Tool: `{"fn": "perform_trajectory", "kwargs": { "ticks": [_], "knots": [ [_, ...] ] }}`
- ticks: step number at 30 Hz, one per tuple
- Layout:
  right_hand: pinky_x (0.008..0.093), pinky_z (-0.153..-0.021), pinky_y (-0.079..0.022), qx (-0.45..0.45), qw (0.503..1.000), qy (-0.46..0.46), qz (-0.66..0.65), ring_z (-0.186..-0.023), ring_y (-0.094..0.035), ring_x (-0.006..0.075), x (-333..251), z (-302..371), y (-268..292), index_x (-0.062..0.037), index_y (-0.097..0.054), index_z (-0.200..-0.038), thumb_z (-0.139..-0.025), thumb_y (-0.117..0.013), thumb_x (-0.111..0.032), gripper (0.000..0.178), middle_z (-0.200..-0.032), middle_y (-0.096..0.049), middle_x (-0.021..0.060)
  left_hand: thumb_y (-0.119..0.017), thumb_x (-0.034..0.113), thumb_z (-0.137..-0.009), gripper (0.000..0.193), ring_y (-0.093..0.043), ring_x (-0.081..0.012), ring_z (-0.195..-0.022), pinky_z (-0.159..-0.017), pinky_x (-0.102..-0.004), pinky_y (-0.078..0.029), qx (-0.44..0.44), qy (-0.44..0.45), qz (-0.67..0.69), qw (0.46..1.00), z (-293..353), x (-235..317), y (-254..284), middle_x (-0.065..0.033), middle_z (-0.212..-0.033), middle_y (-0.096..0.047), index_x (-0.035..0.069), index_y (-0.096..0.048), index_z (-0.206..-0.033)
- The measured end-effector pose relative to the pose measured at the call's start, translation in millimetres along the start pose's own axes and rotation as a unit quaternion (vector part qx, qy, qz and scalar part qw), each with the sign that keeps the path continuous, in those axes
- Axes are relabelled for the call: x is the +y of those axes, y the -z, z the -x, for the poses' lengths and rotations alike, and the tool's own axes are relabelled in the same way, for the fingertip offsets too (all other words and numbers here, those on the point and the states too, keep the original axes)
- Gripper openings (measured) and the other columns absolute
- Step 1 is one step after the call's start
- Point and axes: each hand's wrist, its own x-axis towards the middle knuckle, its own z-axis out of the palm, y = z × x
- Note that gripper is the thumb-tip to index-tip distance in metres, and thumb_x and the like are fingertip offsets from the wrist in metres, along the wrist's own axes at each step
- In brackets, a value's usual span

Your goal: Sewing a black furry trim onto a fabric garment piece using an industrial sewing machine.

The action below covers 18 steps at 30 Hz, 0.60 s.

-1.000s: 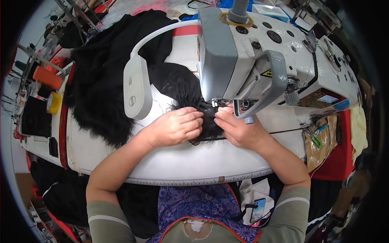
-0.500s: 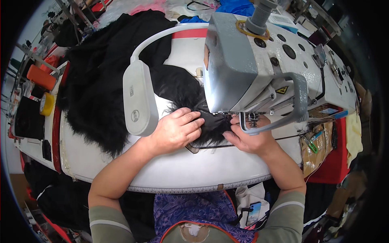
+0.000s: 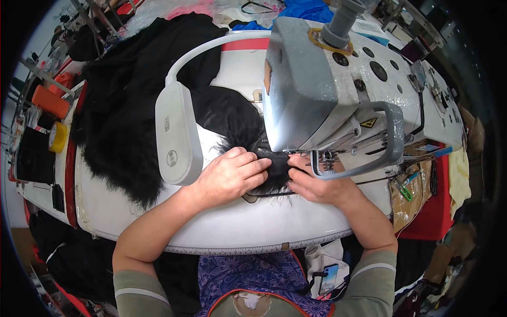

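A piece of black furry fabric (image 3: 277, 168) lies under the head of a sewing machine (image 3: 303, 90), close to its needle area. My left hand (image 3: 232, 173) grips the fabric's left side, fingers bent together over it. On the other side my right hand (image 3: 325, 182) pinches the fabric's edge beside the presser foot, partly hidden behind the machine's grey curved guard (image 3: 393, 137). The fabric between the hands looks smooth on top, with long fur sticking out around it. The needle itself is too hidden to make out.
More black furry cloth (image 3: 127, 105) is heaped on the white table (image 3: 222, 227) at the left. A white lamp (image 3: 178, 132) on a bent arm hangs over it. Yellow tape (image 3: 58, 137) lies far left. At the right are green snips (image 3: 405, 192) on cardboard.
My right hand has shifted slightly left, toward my left hand, and its fingers show more. The fabric between them looks flatter and smoother. The whole view has tilted a little.
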Motion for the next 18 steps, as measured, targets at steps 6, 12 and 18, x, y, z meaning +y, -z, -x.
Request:
{"fn": "perform_trajectory", "kwargs": {
  "ticks": [6,12,18],
  "knots": [
    [0.0361,-0.067,-0.052,-0.072,0.993,-0.093,0.012,-0.082,-0.066,0.0211,5,8,0,-0.0088,-0.064,-0.089,-0.070,-0.077,-0.026,0.028,-0.093,-0.067,0.0042,-0.062,0.013,-0.073,0.022,-0.062,-0.0211,-0.098,-0.089,-0.0362,-0.050,-0.012,-0.001,0.009,1.000,-2,4,3,-0.0070,-0.104,-0.066,0.004,-0.067,-0.093],
    [0.0366,-0.075,-0.052,-0.054,0.996,-0.076,-0.009,-0.091,-0.066,0.0208,3,9,0,-0.0081,-0.064,-0.089,-0.068,-0.079,-0.021,0.029,-0.098,-0.066,0.0030,-0.062,0.014,-0.075,0.025,-0.061,-0.0219,-0.102,-0.094,-0.0368,-0.048,-0.003,0.001,-0.025,1.000,-1,7,-1,-0.0064,-0.098,-0.065,0.003,-0.068,-0.097],
    [0.0361,-0.079,-0.053,-0.108,0.994,-0.007,-0.025,-0.098,-0.065,0.0204,7,16,-3,-0.0081,-0.064,-0.090,-0.065,-0.079,-0.019,0.031,-0.108,-0.064,0.0021,-0.060,0.015,-0.077,0.027,-0.059,-0.0225,-0.104,-0.096,-0.0372,-0.045,-0.002,-0.004,-0.023,1.000,-1,9,-4,-0.0073,-0.093,-0.062,0.001,-0.067,-0.099]
  ]
}}
